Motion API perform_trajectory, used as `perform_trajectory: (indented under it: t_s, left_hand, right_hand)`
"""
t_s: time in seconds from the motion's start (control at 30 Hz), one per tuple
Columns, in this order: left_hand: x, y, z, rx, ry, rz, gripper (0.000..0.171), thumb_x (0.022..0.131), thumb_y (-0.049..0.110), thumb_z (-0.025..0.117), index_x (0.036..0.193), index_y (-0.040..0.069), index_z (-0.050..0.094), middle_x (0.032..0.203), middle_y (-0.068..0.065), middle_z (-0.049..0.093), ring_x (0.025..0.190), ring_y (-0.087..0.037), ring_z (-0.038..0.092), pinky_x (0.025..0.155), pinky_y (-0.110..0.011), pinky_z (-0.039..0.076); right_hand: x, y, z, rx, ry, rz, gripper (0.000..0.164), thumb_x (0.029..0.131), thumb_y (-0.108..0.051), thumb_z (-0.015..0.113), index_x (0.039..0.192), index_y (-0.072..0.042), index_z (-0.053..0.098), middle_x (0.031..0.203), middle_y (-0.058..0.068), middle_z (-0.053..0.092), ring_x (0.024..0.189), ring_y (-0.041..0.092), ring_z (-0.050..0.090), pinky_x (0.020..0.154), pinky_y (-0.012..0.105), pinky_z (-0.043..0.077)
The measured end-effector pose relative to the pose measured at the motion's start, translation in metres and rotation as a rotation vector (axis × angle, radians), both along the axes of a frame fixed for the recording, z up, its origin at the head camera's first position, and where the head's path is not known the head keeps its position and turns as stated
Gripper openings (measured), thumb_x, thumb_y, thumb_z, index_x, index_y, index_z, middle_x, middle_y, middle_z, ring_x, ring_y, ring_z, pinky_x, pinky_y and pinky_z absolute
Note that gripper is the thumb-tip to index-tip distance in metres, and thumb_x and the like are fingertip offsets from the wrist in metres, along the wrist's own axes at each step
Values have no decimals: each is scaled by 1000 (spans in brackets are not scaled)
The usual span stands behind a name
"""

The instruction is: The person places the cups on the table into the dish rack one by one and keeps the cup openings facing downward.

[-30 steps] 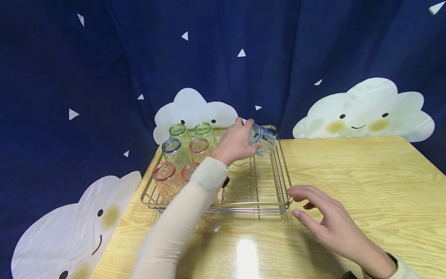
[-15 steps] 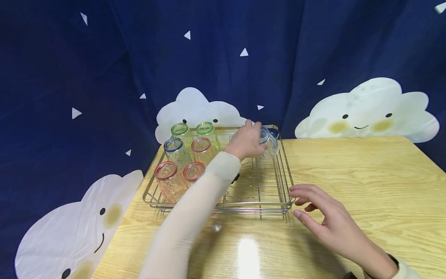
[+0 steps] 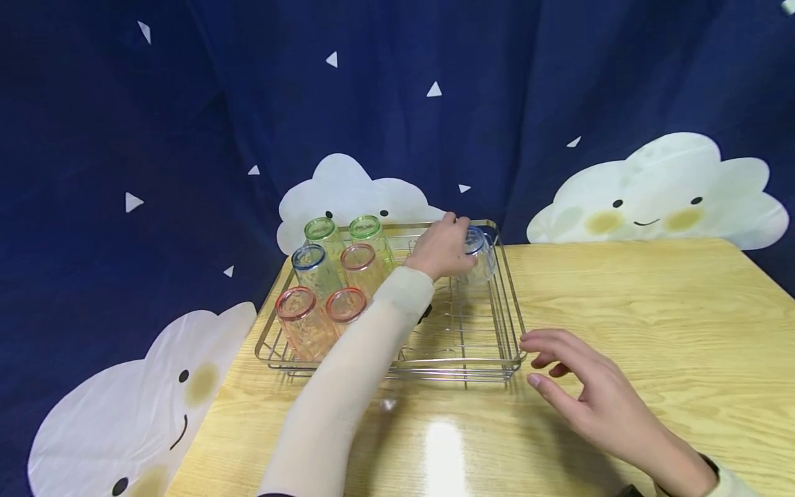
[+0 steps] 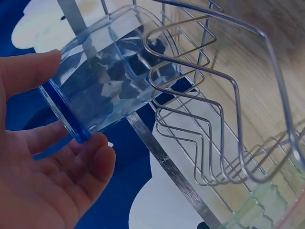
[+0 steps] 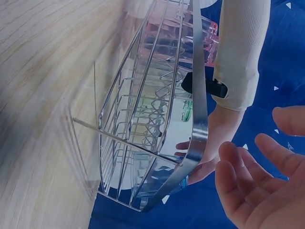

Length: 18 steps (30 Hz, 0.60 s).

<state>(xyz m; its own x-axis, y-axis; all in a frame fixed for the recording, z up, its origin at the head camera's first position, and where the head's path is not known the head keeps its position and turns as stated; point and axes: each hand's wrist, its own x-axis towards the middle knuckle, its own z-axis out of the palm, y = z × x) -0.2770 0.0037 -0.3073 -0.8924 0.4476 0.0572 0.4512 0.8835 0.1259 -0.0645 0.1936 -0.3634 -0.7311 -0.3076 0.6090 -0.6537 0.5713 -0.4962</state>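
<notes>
A clear drinking glass with a blue ring (image 3: 484,265) stands in the back right corner of a wire rack (image 3: 459,362), its ringed end up. My left hand (image 3: 439,248) holds that upper end. In the left wrist view, the thumb lies on one side of the glass (image 4: 116,78) and curled fingers (image 4: 97,148) meet the blue ring from the other. Near the rack's front right corner, my right hand (image 3: 596,400) hovers with loosely bent fingers and holds nothing. The right wrist view also has this hand (image 5: 267,186) beside the rack's rim, apart from it.
On the rack's left half stand several ringed glasses: two green ones (image 3: 323,235) at the back, a blue one (image 3: 315,269), and several red or pink ones (image 3: 304,324). Bent wire dividers (image 4: 190,100) rise inside the rack. Wooden tabletop (image 3: 646,297) extends to the right; a dark blue curtain (image 3: 397,103) hangs behind.
My left hand has moved slightly right, and the blue-ringed glass has gone from tilted to nearly upright, lower in the rack's corner. The right hand has hardly moved.
</notes>
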Motion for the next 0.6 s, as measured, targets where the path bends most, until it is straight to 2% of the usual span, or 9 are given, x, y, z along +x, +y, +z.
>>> perform_trajectory:
  t_s: [0.17, 0.37, 0.6]
  left_hand:
    - [-2, 6, 0, -57, 16, 3, 67, 87, 28, 62, 150, 14, 42, 144, -9, 48, 114, -23, 59, 87, -37, 57]
    - [-5, 12, -5, -129, 10, 33, 68, 88, 32, 62, 151, 18, 41, 148, -11, 45, 126, -27, 55, 94, -39, 56]
    - [-7, 18, -13, -191, 29, 54, 68, 91, 34, 63, 152, 17, 38, 146, -13, 46, 128, -28, 53, 96, -40, 56]
  right_hand:
    - [-1, 1, 1, 5, -3, -2, 54, 76, 7, 77, 123, -19, 65, 124, -6, 64, 93, -4, 62, 77, 8, 49]
    - [-2, 1, 2, 3, -3, 11, 53, 77, 6, 77, 122, -19, 65, 123, -5, 64, 92, -3, 63, 76, 9, 49]
    - [-2, 3, -1, -10, 10, 24, 53, 76, 7, 77, 121, -18, 65, 122, -3, 64, 93, -3, 62, 76, 9, 50]
